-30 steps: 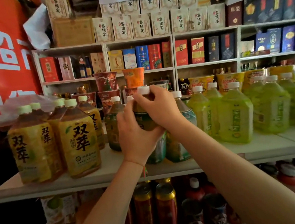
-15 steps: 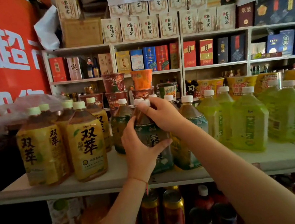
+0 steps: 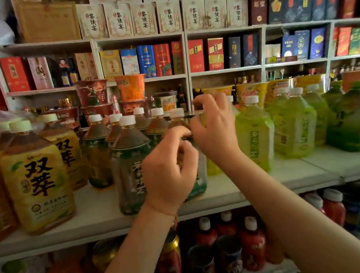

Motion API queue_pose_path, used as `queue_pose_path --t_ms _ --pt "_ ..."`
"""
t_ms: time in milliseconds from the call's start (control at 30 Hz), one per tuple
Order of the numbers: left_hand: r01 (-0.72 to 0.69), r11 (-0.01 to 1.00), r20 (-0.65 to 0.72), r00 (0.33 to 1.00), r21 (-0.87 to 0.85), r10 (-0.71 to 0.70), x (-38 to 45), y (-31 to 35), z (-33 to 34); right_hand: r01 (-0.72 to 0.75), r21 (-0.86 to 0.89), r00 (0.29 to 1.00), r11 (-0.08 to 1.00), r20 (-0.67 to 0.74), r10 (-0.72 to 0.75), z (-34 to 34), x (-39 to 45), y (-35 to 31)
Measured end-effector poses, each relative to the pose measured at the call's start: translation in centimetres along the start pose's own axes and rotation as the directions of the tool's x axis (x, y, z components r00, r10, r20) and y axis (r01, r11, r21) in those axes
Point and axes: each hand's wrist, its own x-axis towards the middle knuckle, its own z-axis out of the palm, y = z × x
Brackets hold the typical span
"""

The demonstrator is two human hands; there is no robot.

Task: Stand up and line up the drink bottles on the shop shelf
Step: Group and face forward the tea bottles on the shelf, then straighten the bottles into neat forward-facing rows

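Dark tea bottles with green labels and white caps stand mid-shelf. One front bottle (image 3: 130, 166) stands upright and free. My left hand (image 3: 170, 172) is curled against the shoulder of the dark tea bottle (image 3: 177, 119) to its right, hiding most of it. My right hand (image 3: 215, 129) is curled over the top of a yellow-green bottle (image 3: 211, 169) right behind it; the cap is hidden and the image is blurred. Large yellow-labelled tea bottles (image 3: 37, 179) stand at the left and more yellow-green bottles (image 3: 255, 139) at the right.
The white shelf board (image 3: 273, 181) has a bare strip along its front edge. Instant-noodle cups (image 3: 130, 87) are stacked behind the bottles. Boxed goods fill the rear wall shelves (image 3: 143, 79). Red bottles and cans (image 3: 251, 242) crowd the lower shelf.
Both hands let go of the dark tea bottle, which now stands upright at the front. They shifted right to the neighbouring bottles. The camera moved closer and to the right.
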Motion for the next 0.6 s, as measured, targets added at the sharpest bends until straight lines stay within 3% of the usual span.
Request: queue_pose_path --t_ms 100,167,267,333,400,500,600 --pt "-0.010 0.997 0.164 0.986 -0.081 0.023 -0.2 2.2 3.9 -0.203 -0.181 0.979 0.962 -0.051 0.197 -2.1 0.5 4.8" --pt "0.077 0.994 0.277 0.959 -0.073 -0.054 -0.2 3.2 6.6 -0.260 -0.292 0.965 0.920 -0.044 0.258 -3.5 1.0 7.9" --pt "0.212 0.974 0.414 0.882 0.081 -0.226 0.1 3.8 11.1 -0.328 -0.319 0.902 0.889 0.175 0.396 -5.6 2.3 12.3" --pt "0.364 0.916 0.393 0.827 0.170 -0.402 0.8 3.7 13.7 -0.398 -0.251 0.797 0.882 0.380 0.469 -7.1 3.3 14.6" --pt "0.543 0.813 0.287 0.761 0.209 -0.582 1.8 2.8 16.0 -0.414 -0.193 0.727 0.890 0.518 0.451 -8.2 4.0 16.7" --pt "0.701 0.666 0.145 0.653 0.255 -0.743 2.9 0.6 17.8 -0.343 -0.159 0.747 0.926 0.551 0.372 -8.7 4.1 18.3" --pt "0.782 0.553 0.063 0.561 0.286 -0.826 2.9 -0.5 18.9 -0.208 -0.235 0.802 0.949 0.515 0.303 -9.5 3.8 19.8"
